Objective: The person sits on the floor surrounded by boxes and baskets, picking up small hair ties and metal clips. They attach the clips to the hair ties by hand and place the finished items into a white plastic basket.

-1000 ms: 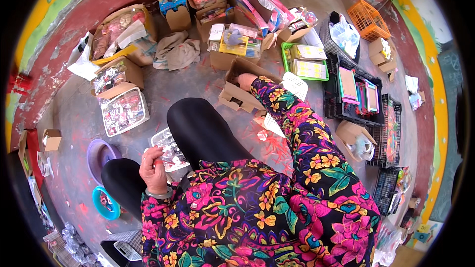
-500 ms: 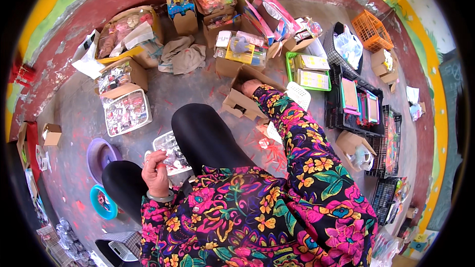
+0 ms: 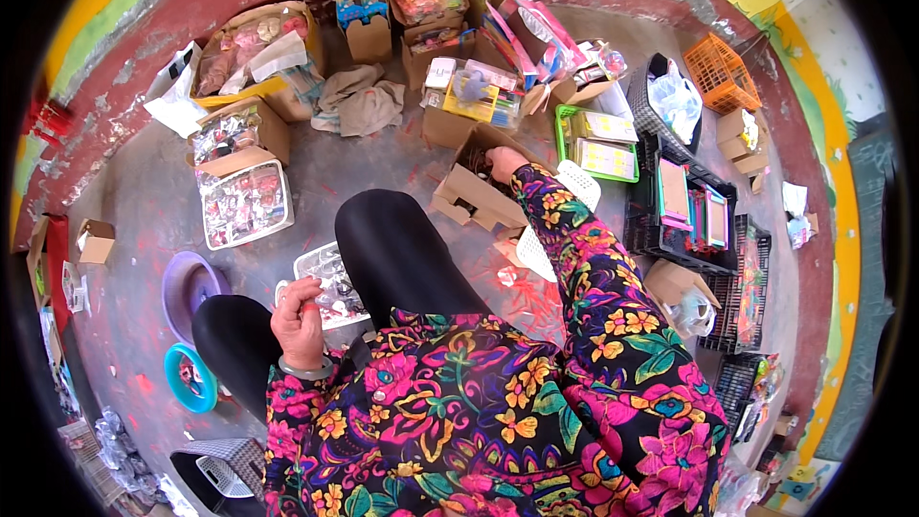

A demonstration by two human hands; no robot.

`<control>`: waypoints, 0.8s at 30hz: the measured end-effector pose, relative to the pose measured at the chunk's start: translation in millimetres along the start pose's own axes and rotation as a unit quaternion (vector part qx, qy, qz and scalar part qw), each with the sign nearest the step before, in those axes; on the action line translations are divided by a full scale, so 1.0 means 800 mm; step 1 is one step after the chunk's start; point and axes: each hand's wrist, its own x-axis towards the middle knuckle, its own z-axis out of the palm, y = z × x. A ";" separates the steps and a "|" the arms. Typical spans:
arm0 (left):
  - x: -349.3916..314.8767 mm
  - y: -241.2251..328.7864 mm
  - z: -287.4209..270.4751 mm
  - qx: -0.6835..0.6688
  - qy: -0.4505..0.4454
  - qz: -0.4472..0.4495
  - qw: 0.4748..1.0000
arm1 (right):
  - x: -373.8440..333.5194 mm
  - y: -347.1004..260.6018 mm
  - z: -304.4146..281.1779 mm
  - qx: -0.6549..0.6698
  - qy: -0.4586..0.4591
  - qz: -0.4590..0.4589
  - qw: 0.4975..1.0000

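My right arm reaches forward to an open cardboard box [image 3: 466, 193]. My right hand [image 3: 505, 164] is at the box's opening, over small dark contents [image 3: 477, 157]; its fingertips are hidden. Raised above my left knee, my left hand [image 3: 299, 325] has its fingers curled together. A small red spot shows at those fingers, too small to name. Beside that hand, partly behind my knee, lies a white basket [image 3: 308, 266] of small packaged items. White perforated baskets [image 3: 578, 184] lie beside my right forearm.
A white tray of packets [image 3: 246, 241] lies left of centre. Purple [image 3: 176, 297] and turquoise basins [image 3: 170, 378] stand beside my left knee. A green basket [image 3: 613, 176] and black crates [image 3: 682, 255] stand at right. Red scraps [image 3: 522, 302] litter the floor.
My right hand has shifted slightly right within the box opening, and the dark contents now show beside it. The left hand stays raised, a little lower in the picture's left half.
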 end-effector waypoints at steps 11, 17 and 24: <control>0.002 0.002 0.000 -0.038 -0.006 0.011 0.999 | -0.074 0.017 -0.020 0.434 0.082 0.128 0.888; 0.002 0.001 -0.004 -0.050 -0.011 0.005 0.999 | -0.094 0.015 -0.038 0.623 0.087 0.051 0.776; -0.001 -0.005 -0.006 -0.076 -0.005 -0.017 0.997 | -0.122 -0.015 -0.078 0.820 0.044 -0.012 0.571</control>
